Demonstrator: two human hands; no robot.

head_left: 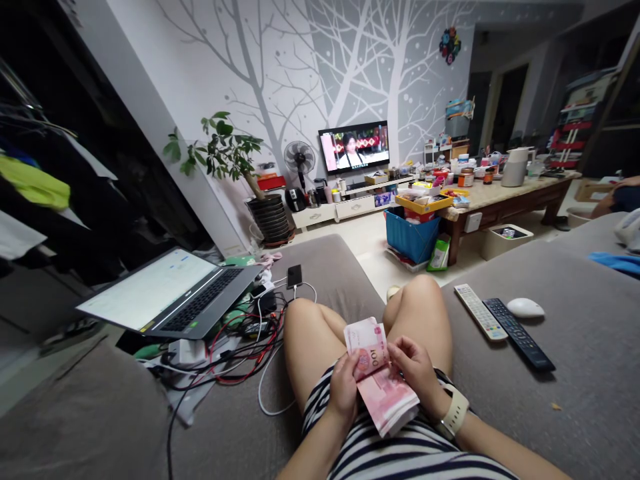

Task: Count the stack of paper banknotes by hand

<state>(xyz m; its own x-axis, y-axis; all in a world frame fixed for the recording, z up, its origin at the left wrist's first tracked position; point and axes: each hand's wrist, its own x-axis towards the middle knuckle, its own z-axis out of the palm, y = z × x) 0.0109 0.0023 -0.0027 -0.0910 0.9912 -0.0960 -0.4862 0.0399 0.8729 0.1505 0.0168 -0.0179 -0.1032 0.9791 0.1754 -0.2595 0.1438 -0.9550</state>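
A stack of pink 100 banknotes (386,399) is bent over in my lap, its upper part standing up and its lower part spreading toward me. My left hand (344,387) is closed around the left side of the stack, thumb on the front. At the right edge of the upper notes, the fingers of my right hand (416,371) are pinched together on a banknote (366,337). How many notes lie between those fingers cannot be seen. A pale watch (455,413) is on my right wrist.
An open laptop (195,300) and tangled cables (240,353) lie left on the sofa, near a phone (295,276). To the right are a white remote (480,312), a black remote (520,335) and a mouse (525,308). A cluttered table (493,200) stands ahead. Part of another person (620,197) shows far right.
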